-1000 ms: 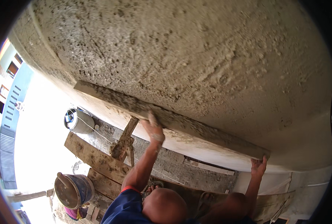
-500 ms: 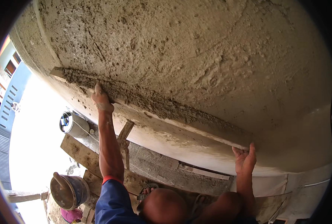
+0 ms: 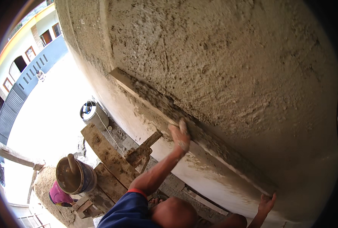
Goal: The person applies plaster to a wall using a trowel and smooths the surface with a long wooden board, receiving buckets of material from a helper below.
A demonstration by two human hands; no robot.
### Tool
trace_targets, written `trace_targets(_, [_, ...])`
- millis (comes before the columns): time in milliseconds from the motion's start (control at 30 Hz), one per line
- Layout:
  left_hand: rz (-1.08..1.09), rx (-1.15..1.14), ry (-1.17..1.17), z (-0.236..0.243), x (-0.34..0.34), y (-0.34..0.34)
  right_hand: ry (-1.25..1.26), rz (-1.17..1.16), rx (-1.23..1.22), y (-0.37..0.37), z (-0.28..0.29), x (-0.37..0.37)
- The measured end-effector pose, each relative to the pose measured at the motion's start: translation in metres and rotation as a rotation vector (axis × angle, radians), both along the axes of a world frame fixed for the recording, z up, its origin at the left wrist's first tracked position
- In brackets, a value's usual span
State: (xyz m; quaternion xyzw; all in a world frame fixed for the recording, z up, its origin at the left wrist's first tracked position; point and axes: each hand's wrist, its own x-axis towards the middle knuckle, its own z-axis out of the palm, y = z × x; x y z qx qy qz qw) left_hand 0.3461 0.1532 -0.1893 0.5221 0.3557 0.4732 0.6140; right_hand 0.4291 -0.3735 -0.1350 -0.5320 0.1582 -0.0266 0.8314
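A long wooden straightedge board (image 3: 218, 152) lies slantwise against the mortar-covered wall (image 3: 230, 57), its left end higher. Wet mortar (image 3: 159, 102) is heaped along its upper side, while the far left end is barer. My left hand (image 3: 180, 136) grips the lower edge near the board's middle, thumb up over the edge. At the lower right end my right hand (image 3: 267, 203) is closed around the board's tip, its fingers partly hidden. Above the board the wall is rough and pitted; below it the surface looks smoother and paler.
Mortar-stained planks (image 3: 110, 154) form a platform below my left arm, with a wood piece (image 3: 150, 140) jutting toward the wall. A bucket (image 3: 90, 178) with a handle sticking out stands there, beside a pink item (image 3: 58, 194). Lower down is a pale drum (image 3: 97, 118). A person (image 3: 40, 75) is far off.
My left hand has moved along the board from near its left end to its middle. The board now slants more steeply in view, and the whole view has turned. Mortar at its left end looks thinner.
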Motion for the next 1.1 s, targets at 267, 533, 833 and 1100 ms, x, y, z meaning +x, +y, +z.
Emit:
trace_targets(267, [0.057, -0.011, 0.007, 0.01, 0.003, -0.032, -0.059, 0.022, -0.007, -0.033, -0.023, 0.016])
trace_targets(533, [0.189, -0.041, -0.062, 0.036, 0.01, 0.123, -0.07, -0.018, 0.047, 0.124, 0.065, -0.019])
trace_targets(833, [0.072, -0.257, -0.22, 0.115, -0.022, 0.212, -0.173, 0.111, 0.059, 0.231, 0.139, -0.054])
trace_targets(1100, [0.005, -0.324, -0.173, 0.135, -0.021, 0.182, -0.178, 0.291, 0.043, 0.18, 0.152, -0.041])
